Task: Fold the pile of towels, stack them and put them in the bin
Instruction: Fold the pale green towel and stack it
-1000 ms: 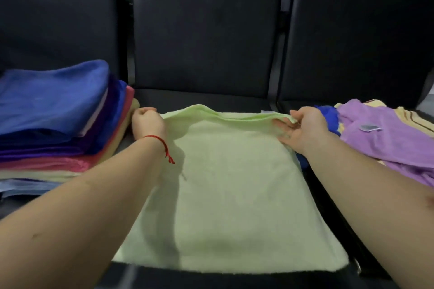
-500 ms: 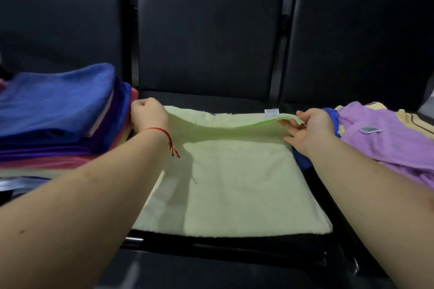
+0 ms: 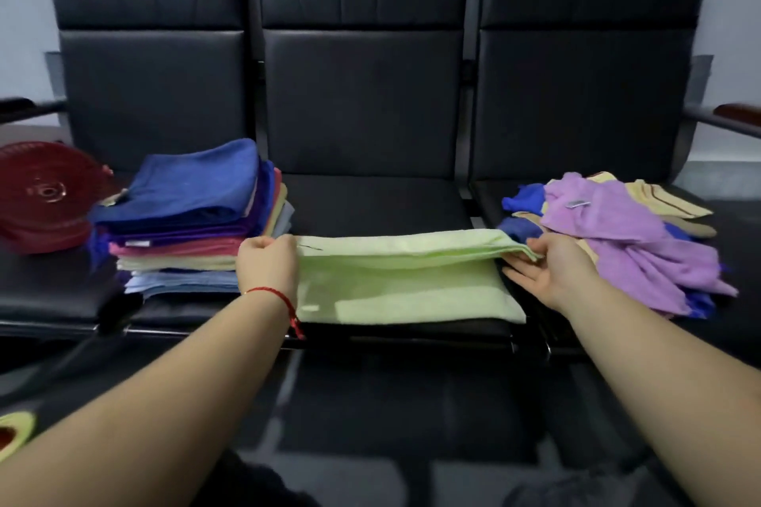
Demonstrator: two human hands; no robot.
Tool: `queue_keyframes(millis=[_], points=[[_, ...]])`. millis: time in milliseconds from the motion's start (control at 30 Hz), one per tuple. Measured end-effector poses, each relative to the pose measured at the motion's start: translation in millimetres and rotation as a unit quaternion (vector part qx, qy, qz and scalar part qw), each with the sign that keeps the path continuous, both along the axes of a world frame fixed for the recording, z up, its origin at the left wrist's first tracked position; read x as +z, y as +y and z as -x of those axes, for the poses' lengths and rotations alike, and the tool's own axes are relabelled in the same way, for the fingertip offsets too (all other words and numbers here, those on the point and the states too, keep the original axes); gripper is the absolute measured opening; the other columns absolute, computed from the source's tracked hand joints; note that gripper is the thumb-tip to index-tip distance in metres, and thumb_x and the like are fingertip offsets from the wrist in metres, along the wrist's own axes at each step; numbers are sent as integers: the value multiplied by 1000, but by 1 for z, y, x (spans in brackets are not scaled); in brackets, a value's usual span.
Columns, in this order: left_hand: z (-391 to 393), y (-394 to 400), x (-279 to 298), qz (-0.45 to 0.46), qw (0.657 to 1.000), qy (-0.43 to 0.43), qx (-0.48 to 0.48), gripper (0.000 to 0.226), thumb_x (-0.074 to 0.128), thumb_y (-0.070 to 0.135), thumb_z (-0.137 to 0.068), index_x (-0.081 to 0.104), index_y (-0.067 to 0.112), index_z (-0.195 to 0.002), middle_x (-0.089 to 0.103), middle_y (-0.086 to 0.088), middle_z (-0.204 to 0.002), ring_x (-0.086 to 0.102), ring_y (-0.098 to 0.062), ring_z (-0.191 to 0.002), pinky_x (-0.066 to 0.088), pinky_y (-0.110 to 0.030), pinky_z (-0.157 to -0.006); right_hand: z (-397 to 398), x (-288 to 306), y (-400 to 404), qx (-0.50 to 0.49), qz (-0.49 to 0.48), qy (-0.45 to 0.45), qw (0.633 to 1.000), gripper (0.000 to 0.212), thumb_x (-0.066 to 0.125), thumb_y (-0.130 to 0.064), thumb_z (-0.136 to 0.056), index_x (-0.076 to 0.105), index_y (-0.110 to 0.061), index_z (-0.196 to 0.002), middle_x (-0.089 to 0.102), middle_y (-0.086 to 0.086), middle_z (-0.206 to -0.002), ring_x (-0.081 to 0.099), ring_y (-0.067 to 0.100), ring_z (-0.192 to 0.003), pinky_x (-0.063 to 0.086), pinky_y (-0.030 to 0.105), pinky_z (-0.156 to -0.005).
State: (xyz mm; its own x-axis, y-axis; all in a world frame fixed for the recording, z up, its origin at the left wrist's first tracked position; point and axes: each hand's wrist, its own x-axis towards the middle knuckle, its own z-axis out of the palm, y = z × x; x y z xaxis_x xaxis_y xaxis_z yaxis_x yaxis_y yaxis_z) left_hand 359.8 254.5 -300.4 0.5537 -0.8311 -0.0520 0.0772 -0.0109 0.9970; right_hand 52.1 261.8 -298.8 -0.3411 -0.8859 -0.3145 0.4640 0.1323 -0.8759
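Note:
A pale green towel (image 3: 405, 288) lies on the middle seat of a black bench, its far half lifted and doubled toward me. My left hand (image 3: 267, 261) grips the lifted edge at its left corner. My right hand (image 3: 545, 265) pinches the right corner, with the other fingers spread below it. A stack of folded towels (image 3: 193, 218), blue on top, sits on the left seat. A loose pile of purple, blue and cream towels (image 3: 626, 235) lies on the right seat.
A dark red round basket (image 3: 43, 193) lies on the far left seat beside the stack. Black seat backs (image 3: 362, 95) rise behind. An armrest (image 3: 737, 115) juts out at the right. Dark floor lies in front of the bench.
Both hands have drawn the towel's far edge toward me, so the green towel is folded over itself. The view has pulled back and shows the whole bench.

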Motion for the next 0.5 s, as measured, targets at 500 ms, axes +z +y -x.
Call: queue_keyframes(millis=[500], points=[[-58,29,-20,-302,913,-151,-230,8,59,8,-88,57,8,-80,62,-8,-72,62,-19,-65,38,-23,-54,-3,-25,22,167,-223,434,857,20,36,1,-89,49,1,-105,61,18,-78,64,22,-53,53,27,-45]])
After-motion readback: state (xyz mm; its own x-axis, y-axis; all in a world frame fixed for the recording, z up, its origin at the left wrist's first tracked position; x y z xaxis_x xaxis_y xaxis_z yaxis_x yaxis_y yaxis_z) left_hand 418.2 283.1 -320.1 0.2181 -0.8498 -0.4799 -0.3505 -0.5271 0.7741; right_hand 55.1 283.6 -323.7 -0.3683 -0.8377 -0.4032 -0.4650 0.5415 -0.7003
